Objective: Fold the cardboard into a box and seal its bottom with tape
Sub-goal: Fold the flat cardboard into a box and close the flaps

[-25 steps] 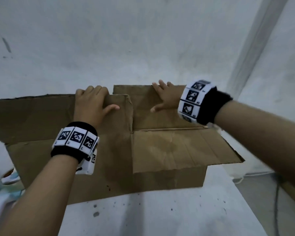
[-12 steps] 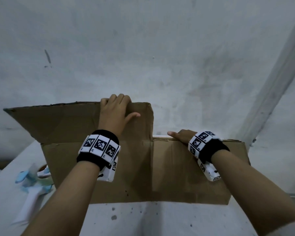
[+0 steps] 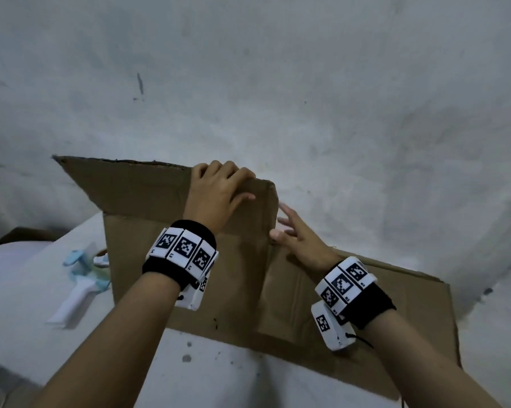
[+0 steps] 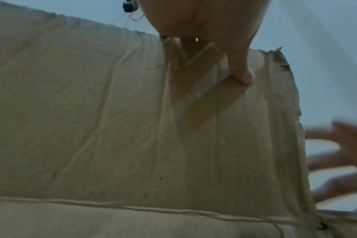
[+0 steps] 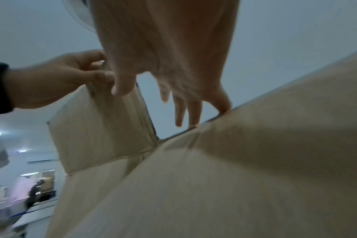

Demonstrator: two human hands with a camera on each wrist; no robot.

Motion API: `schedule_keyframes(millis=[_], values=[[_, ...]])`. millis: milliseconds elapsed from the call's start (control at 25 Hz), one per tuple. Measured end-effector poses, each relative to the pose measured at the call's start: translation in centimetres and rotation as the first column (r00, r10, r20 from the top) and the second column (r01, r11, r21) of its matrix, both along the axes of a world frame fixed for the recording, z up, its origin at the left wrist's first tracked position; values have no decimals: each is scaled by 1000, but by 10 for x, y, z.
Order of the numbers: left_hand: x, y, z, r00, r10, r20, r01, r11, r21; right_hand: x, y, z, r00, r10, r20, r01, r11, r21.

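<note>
A brown cardboard box stands on the white table, its near wall facing me. Its left top flap sticks up. My left hand grips that flap's upper edge, fingers curled over the far side and thumb pressed on the near face. My right hand hovers with spread, straight fingers over the box's upper edge just right of the flap; in the right wrist view its fingertips touch the cardboard rim. The right part of the box lies lower, under my right wrist.
A white and light-blue tape dispenser lies on the table left of the box. A grey wall rises close behind the box. The table's left edge falls away at the far left.
The right flap has gone down out of sight. My right hand rose from the box edge and spread its fingers beside the left flap. My left hand kept its grip on that flap.
</note>
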State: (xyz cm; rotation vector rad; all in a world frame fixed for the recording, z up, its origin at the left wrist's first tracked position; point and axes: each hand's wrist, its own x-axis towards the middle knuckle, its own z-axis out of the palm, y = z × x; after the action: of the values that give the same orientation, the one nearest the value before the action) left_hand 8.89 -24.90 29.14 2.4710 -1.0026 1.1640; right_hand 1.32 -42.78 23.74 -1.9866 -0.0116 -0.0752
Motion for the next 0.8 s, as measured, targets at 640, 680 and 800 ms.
schedule_keyframes(millis=[640, 680, 800], values=[[-40, 31, 74, 530, -74, -845, -138, 975, -172, -4, 16, 40, 784, 147, 603, 25, 964, -266], [-39, 32, 76, 503, -28, -864, -133, 985, -109, -5, 15, 38, 778, 147, 611, 27, 963, -267], [-33, 34, 76, 520, 9, -854, -129, 989, -68, -2, 13, 37, 760, 102, 642, 53, 975, -218]])
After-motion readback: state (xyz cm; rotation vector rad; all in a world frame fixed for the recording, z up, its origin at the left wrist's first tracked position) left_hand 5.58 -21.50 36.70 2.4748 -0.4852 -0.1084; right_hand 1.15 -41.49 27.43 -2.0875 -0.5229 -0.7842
